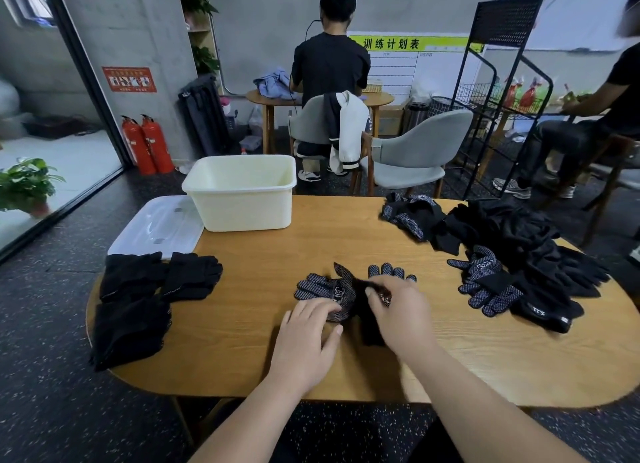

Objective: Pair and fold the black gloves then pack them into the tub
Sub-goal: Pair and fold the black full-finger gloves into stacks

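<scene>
Two black gloves with white grip dots (pixel 332 286) lie palm up in the middle of the wooden table (pixel 263 254). My left hand (pixel 308 338) presses flat on the left glove's cuff. My right hand (pixel 398 310) pinches the black cuff of the right glove, whose fingers (pixel 391 272) point away from me. The cream tub (pixel 242 192) stands at the table's far left, with nothing visible inside. Folded black gloves (pixel 152 289) lie in stacks at the left edge. A heap of loose black gloves (pixel 512 251) covers the right side.
A clear plastic lid (pixel 156 227) lies beside the tub, overhanging the table's left edge. Beyond the table stand grey chairs (pixel 412 151), a black wire rack (pixel 495 92), and a seated person (pixel 329 67); another person (pixel 595 123) sits at the right.
</scene>
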`<state>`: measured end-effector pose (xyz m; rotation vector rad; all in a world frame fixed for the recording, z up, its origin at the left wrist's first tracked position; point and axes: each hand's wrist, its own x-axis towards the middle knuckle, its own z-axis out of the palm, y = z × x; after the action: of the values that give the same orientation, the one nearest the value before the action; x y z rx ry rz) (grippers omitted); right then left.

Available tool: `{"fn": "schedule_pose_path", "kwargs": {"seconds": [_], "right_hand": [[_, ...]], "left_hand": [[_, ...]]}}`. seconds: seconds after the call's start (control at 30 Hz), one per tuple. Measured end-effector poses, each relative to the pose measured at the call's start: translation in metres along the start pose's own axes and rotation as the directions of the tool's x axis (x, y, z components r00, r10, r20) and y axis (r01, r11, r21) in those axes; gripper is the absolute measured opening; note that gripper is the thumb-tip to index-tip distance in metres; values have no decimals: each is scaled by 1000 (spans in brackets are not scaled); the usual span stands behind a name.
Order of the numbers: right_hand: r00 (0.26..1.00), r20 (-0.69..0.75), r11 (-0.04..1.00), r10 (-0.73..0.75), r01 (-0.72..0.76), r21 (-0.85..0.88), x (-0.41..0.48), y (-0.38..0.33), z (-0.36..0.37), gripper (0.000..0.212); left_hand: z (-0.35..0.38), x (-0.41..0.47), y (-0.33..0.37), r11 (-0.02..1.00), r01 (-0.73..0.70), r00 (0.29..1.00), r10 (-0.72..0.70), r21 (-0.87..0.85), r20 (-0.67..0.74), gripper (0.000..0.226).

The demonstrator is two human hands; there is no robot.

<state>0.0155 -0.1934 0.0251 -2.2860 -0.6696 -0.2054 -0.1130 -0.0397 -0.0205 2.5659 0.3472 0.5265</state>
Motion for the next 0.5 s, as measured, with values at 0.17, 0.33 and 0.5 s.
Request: {"fn": "schedule_pose_path", "kwargs": {"seconds": [0.17, 0.33, 0.5], "right_hand": [[991, 134, 999, 6, -13, 48, 40, -2, -56, 10], [964, 251, 996, -85, 83, 20, 58, -14, -109, 15], [874, 446, 980, -195, 161, 114, 67, -24, -146, 12]], "left_hand": [[5, -4, 9, 962, -224, 972, 210, 154, 102, 43], [6, -1, 12, 927, -285, 942, 224, 243, 250, 57], [11, 5, 9, 888, -374, 896, 271, 267, 352, 63]]}}
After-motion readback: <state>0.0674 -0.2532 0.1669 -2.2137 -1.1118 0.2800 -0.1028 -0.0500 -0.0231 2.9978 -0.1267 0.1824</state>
